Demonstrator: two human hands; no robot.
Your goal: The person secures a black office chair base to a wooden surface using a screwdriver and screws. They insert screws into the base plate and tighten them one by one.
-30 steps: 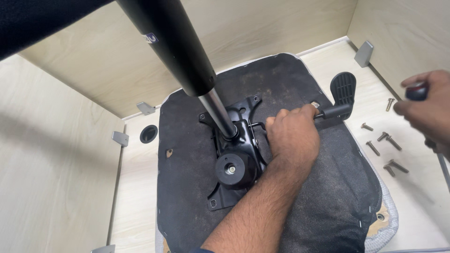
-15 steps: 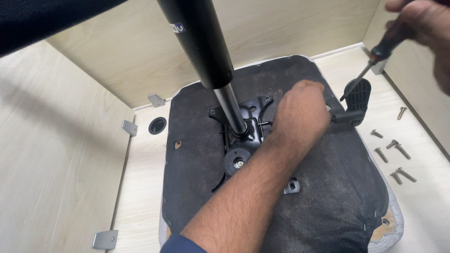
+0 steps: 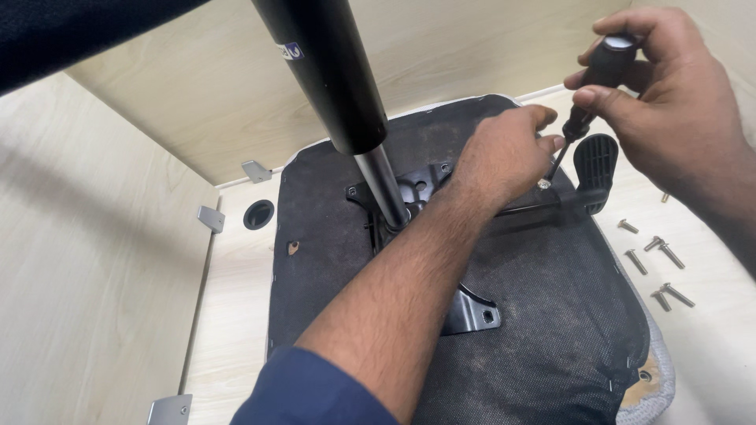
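Head view: right hand fingers pinch a black-handled screwdriver at one o'clock; left hand fingers press together on the chair mechanism plate, loose screws at three.

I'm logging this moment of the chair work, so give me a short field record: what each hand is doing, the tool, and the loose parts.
left hand: rests on the black metal plate under the upturned seat
right hand: grip closed on the screwdriver
tool tip: down at a screw on the plate, beside the left fingertips
gas cylinder: stands up from the plate
loose screws: on the wooden surface, right of the seat
lever: black paddle at right edge
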